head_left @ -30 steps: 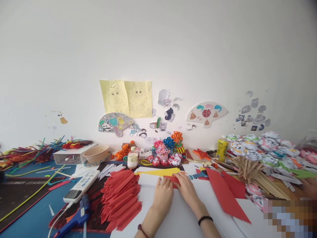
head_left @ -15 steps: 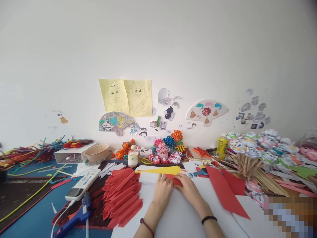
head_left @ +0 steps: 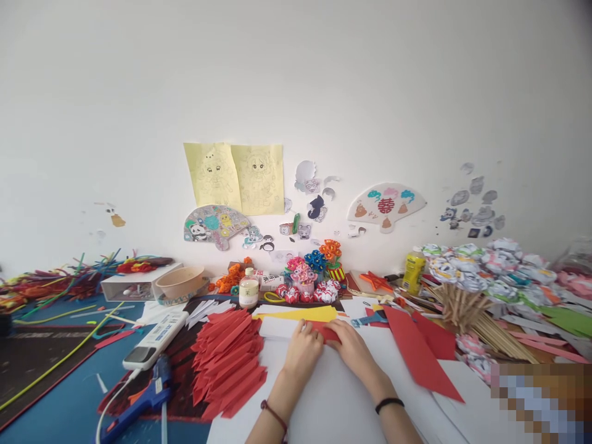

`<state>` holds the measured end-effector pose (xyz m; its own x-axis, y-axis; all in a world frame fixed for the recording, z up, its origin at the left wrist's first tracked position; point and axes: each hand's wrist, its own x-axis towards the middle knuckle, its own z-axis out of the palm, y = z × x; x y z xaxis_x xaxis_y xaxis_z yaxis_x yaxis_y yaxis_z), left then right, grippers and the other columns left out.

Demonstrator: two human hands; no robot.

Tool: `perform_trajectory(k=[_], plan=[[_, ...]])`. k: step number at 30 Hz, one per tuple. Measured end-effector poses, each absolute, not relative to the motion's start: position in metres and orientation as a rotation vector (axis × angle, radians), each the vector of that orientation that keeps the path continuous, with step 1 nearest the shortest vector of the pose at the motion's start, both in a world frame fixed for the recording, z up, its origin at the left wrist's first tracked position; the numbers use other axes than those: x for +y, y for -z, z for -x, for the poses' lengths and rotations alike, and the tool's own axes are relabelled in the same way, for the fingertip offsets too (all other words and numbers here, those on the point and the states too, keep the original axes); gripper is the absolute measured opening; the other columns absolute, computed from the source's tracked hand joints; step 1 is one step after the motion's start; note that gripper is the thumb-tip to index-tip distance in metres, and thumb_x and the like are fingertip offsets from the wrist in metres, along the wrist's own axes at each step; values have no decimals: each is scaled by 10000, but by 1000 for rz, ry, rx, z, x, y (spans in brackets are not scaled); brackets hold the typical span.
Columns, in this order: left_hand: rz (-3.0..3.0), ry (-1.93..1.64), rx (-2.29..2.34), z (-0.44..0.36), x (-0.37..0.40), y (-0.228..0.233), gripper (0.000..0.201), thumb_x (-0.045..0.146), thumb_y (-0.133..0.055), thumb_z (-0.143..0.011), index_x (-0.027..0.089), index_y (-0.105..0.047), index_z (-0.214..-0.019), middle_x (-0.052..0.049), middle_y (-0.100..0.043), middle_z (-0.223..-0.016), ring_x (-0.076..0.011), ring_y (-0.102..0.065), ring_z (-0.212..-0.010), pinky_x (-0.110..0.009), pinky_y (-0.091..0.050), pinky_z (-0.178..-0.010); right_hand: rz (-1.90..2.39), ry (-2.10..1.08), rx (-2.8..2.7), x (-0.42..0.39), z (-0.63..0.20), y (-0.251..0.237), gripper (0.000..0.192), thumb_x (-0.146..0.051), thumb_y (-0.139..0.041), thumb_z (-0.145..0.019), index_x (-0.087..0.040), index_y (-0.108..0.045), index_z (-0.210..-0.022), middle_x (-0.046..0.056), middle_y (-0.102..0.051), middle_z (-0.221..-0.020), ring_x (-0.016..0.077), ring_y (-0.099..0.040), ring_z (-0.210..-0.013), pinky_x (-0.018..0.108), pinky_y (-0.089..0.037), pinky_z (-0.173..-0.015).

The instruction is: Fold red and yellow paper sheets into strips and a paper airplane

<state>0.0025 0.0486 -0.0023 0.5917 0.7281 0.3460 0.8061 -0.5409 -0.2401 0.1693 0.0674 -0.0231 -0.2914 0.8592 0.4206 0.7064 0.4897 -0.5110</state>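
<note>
Both my hands meet over a small piece of red paper lying on large white sheets. My left hand has its fingers bent and pressed down along the paper's left part. My right hand grips the right end, thumb and fingers closed on it; part of the paper is hidden beneath both hands. To the left is a thick pile of folded red paper strips. On the right, larger red sheets lie slanted over the white ones. A yellow sheet sits just behind my hands.
A blue glue gun and a white power strip with a cable are at left. Behind stand a small bottle, pipe-cleaner flowers and a yellow bottle. Wooden sticks and folded paper balls crowd the right.
My hands stay on the red paper, with only slight finger movement. The view has shifted a little. At the far right edge, a bit of a hand seen before is out of view.
</note>
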Motion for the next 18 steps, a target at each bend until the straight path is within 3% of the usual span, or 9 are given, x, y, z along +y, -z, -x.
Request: perform_trajectory(k=[18], plan=[[2383,277,-1229,-3,46,5,171,124,-509,-884,115,-677,-908,-90,-701,-828,-246,-590,-952,-417,-350,-969,1282,-295,-2085,69,-168,25,328,-102,-558,-804,-170,-643,-1113,110,-635,-1177,240,-554,-1125,366,-417,-989]])
